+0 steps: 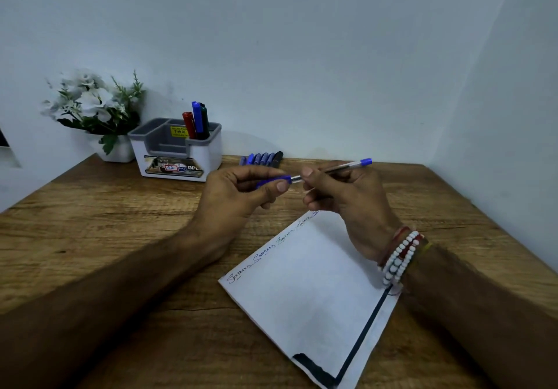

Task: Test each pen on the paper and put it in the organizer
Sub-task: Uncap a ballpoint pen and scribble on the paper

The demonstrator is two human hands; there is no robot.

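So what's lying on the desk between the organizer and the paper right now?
Nothing rests there: in the head view the desk between organizer and paper is bare wood. Only the left hand, holding the pen, hangs above that stretch.

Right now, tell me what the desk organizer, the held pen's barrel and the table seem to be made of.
Desk organizer: apparently moulded plastic, white shell with grey insert, smooth and slightly glossy, rounded corners.
Pen barrel: likely clear plastic, since the dark refill shows through it; blue cap and end plug look opaque plastic.
Table: wood-look top with brown grain lines, matte; solid wood or laminate cannot be told.
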